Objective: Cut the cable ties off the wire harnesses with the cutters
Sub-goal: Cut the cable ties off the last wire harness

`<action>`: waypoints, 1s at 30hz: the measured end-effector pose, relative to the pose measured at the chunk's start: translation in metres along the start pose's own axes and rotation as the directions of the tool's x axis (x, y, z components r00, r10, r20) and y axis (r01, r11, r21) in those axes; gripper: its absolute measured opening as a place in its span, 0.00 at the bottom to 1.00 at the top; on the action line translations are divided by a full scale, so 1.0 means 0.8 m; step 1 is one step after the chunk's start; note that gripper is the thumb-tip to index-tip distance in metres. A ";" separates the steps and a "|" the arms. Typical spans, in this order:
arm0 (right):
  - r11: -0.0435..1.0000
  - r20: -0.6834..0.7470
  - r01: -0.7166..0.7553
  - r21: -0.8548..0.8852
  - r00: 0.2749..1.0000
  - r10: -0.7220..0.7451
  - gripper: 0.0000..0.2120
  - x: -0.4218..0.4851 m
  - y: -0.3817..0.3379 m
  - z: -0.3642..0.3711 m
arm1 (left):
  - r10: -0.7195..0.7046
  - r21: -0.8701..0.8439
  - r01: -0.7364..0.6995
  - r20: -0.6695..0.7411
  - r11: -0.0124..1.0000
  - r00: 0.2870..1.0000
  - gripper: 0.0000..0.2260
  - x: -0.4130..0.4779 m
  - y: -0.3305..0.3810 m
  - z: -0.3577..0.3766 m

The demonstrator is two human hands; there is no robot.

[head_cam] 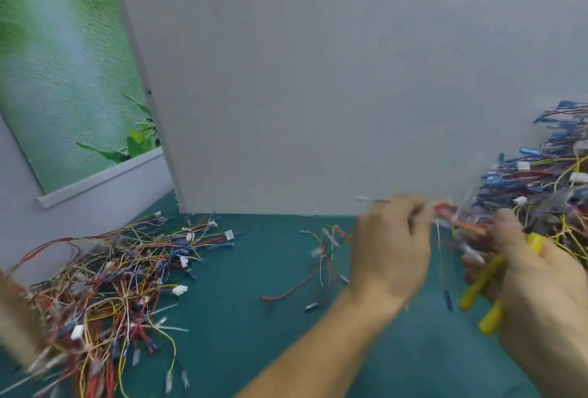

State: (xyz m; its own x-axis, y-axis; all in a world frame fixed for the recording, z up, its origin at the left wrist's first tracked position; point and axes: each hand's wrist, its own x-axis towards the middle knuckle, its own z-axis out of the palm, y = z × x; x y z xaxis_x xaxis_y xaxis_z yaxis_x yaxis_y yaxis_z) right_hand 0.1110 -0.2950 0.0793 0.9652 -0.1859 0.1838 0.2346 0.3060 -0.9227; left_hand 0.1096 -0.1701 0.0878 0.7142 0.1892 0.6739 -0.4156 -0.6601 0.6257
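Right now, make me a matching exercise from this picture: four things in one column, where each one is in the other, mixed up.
Things
1 cutters
2 held harness
3 blue-heavy wire pile
4 loose red wire

Places
A on the green mat, left of the left hand
B stretched between both hands
C far right, against the grey panel
D gripped in the right hand

Pairs: 1-D, 2-B, 3-C, 4-A

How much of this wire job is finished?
Done, it seems: the loose tangle of multicoloured wires at left on the teal mat. In hand: the left hand holds a red-orange wire harness, the right hand grips yellow-handled cutters. Left: the dense heap of blue-tipped harnesses at right.
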 end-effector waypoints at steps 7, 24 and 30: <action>0.997 -0.053 -0.072 -0.033 0.996 0.070 0.10 0.027 -0.006 -0.029 | 0.178 0.013 -0.191 0.307 0.981 0.935 0.25 -0.082 -0.022 0.004; 0.977 0.138 -0.074 -0.198 0.985 0.102 0.06 0.020 0.004 -0.023 | -0.826 0.149 0.816 0.193 0.559 0.530 0.31 0.037 -0.129 -0.058; 0.955 0.215 0.006 -0.295 0.975 0.060 0.09 0.018 0.012 -0.023 | -0.797 -0.120 0.809 0.142 0.575 0.588 0.09 0.057 -0.137 -0.055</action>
State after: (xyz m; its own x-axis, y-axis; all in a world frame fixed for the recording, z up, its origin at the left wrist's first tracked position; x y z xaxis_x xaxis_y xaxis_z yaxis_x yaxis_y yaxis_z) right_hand 0.1248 -0.3115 0.0666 0.9798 0.0379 0.1965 0.1960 0.0156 -0.9805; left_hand 0.1627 -0.0569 0.0674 0.8308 0.5336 -0.1582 0.2712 -0.1398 0.9523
